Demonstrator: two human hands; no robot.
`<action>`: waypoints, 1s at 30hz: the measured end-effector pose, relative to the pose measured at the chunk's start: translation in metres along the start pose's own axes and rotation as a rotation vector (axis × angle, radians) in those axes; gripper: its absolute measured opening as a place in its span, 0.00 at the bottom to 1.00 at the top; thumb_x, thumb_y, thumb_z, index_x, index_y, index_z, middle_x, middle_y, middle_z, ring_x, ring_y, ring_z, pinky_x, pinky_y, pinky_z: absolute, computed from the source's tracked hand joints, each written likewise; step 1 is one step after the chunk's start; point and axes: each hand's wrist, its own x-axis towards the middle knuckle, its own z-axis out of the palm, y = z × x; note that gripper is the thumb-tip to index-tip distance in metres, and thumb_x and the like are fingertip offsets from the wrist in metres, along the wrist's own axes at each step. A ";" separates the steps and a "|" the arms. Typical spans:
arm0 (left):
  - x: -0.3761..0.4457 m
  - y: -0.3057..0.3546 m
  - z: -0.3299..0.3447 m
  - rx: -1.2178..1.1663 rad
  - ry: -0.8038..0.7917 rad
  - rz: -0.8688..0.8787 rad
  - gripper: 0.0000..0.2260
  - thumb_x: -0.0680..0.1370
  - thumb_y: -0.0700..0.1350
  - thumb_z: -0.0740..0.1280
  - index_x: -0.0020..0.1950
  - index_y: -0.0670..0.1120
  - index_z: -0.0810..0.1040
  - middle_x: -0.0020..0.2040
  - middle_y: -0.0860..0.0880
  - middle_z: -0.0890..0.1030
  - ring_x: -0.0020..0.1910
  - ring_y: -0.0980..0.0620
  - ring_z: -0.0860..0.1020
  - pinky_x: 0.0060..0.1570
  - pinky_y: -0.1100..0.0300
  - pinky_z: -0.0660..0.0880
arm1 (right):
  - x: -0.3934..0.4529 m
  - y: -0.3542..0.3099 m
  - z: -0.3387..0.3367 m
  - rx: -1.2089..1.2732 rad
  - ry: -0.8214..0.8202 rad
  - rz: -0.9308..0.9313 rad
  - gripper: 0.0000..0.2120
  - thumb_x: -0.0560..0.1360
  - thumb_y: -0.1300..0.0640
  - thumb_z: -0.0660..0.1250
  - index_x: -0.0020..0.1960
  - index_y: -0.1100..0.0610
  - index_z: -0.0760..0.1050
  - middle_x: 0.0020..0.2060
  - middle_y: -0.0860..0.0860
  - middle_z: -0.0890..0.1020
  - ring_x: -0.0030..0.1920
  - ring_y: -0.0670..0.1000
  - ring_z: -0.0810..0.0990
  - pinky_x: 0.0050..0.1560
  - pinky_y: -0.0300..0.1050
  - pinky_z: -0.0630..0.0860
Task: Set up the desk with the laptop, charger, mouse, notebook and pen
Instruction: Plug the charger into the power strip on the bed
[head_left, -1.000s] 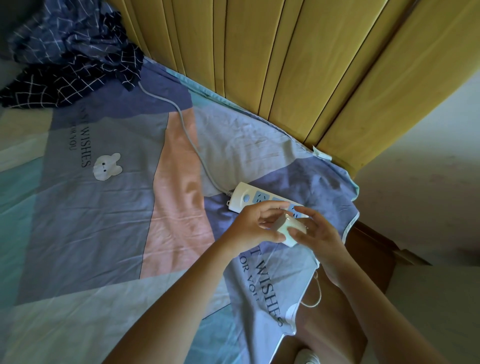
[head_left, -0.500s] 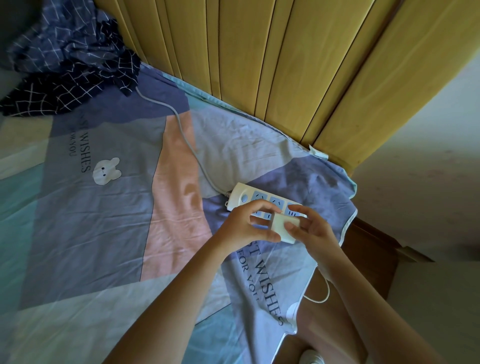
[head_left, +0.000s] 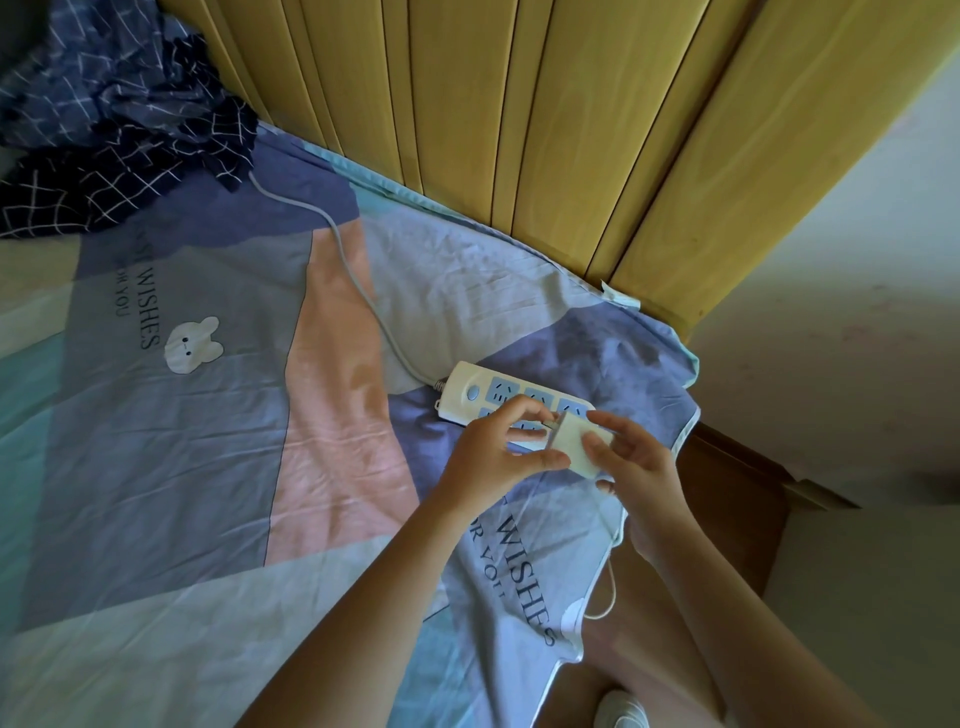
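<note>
**Both hands on the charger, just over the power strip**

Far to the left of the hands and beyond them, a rumpled dark checked cloth lies on the patchwork bedsheet. From under it a grey cable runs across the sheet toward the hands and ends at a white power strip with blue sockets, which lies just past the fingertips.

The left hand is curled, its thumb and forefinger pinching the near-left edge of the white charger, where two metal prongs show, pointing left over the strip. The prongs are not seated in any socket. The right hand cups the charger's other side, fingers bent around its body, so both hands hold it together.

Below the right wrist a thin white cord loops down off the bed's edge. Behind everything stands a yellow wooden panelled headboard; to the right of the right hand is pale floor.
</note>
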 end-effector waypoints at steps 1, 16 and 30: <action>0.002 0.000 0.000 0.058 0.005 0.013 0.17 0.66 0.47 0.79 0.49 0.57 0.76 0.55 0.57 0.82 0.55 0.61 0.79 0.54 0.58 0.77 | 0.001 0.002 0.000 -0.050 0.024 -0.018 0.09 0.74 0.60 0.68 0.53 0.50 0.78 0.44 0.55 0.82 0.40 0.50 0.80 0.37 0.43 0.76; 0.013 -0.050 -0.011 1.274 -0.045 0.319 0.29 0.74 0.63 0.55 0.74 0.57 0.64 0.75 0.41 0.65 0.72 0.37 0.65 0.59 0.36 0.70 | 0.009 -0.024 0.019 -0.983 0.190 -0.147 0.07 0.69 0.52 0.67 0.42 0.51 0.83 0.39 0.54 0.82 0.40 0.58 0.80 0.39 0.48 0.77; 0.009 -0.049 -0.011 1.340 -0.033 0.345 0.43 0.64 0.68 0.69 0.74 0.53 0.61 0.71 0.40 0.70 0.69 0.37 0.70 0.61 0.41 0.72 | 0.020 0.020 0.057 -1.153 0.285 -0.311 0.06 0.64 0.64 0.71 0.40 0.66 0.77 0.33 0.65 0.78 0.27 0.66 0.78 0.27 0.44 0.64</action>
